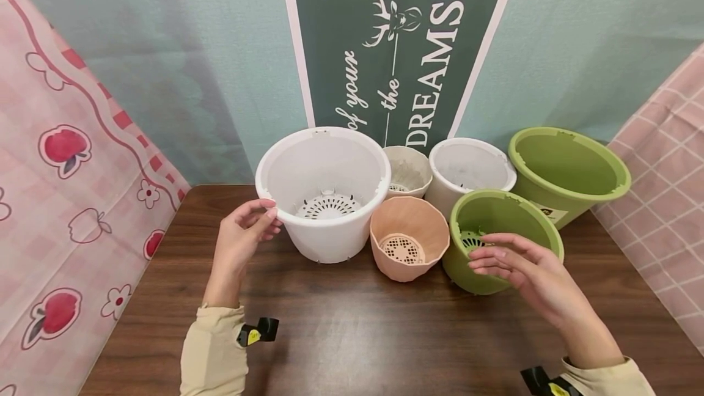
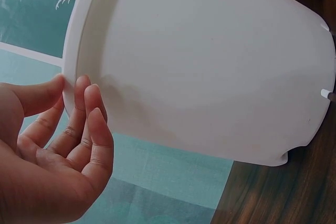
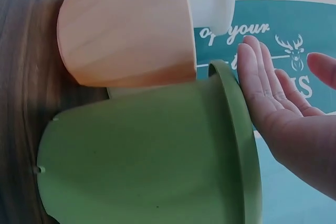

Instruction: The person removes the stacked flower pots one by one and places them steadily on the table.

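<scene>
My left hand (image 1: 242,234) pinches the left rim of the large white plastic flower pot (image 1: 330,240), which stands upright. In the left wrist view, the thumb (image 2: 42,95) presses the outside of that rim while the fingertips lie against the underside edge. My right hand (image 1: 530,274) hovers over the small green flower pot (image 1: 467,271), fingers fairly straight and holding nothing. The right wrist view has the fingers (image 3: 252,72) close beside the green rim; whether they touch it, I cannot tell. A peach flower pot (image 1: 409,219) with a slotted bottom sits between the white and green ones.
Behind the front pots stand a cream pot (image 1: 409,167), a smaller white pot (image 1: 440,191) and a large green pot (image 1: 550,191) at the right. All rest on a dark wooden table (image 1: 341,322). Printed cloths hang behind and at both sides.
</scene>
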Tool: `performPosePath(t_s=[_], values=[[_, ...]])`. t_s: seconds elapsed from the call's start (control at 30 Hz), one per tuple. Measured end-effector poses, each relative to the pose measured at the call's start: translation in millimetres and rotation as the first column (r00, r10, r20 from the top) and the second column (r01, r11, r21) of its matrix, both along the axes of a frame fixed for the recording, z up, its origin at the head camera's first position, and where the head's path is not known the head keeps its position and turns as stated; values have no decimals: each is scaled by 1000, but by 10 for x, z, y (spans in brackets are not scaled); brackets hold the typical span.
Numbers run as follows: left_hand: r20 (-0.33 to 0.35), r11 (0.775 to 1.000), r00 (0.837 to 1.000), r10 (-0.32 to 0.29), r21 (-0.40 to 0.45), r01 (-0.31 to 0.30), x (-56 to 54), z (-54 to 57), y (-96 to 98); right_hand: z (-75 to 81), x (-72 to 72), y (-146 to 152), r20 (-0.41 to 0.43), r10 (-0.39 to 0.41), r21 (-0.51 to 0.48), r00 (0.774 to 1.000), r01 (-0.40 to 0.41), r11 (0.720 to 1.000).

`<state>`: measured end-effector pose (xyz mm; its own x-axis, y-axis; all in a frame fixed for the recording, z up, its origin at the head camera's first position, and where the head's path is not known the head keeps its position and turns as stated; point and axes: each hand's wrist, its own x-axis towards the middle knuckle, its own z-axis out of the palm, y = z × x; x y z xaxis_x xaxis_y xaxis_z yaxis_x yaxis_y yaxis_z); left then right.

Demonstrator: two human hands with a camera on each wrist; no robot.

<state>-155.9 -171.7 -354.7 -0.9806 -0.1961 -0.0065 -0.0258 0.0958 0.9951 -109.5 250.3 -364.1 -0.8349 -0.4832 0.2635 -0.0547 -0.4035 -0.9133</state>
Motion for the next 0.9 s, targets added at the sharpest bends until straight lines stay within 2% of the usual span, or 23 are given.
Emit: performPosePath(t_s=[0.3,0.53,0.63,0.77,0.9], values=[[-65,1000,998,-1,25,2,22,-22,5,-5,50,-138,-47,-34,33,998,36,999],[-4,1000,1000,14,-6,-14,22,27,34,-16,81,-225,-90,-107,147,990,119,982],[1,1000,1000,21,-6,-21,32,42,44,-16,101,-260,-150,-171,260,974,206,943],[-7,999,999,35,-16,-35,38,41,51,-5,128,-300,-266,-223,407,938,319,856],[-10,998,999,47,-30,-47,38,35,56,9,148,-335,-332,-233,464,914,373,804]])
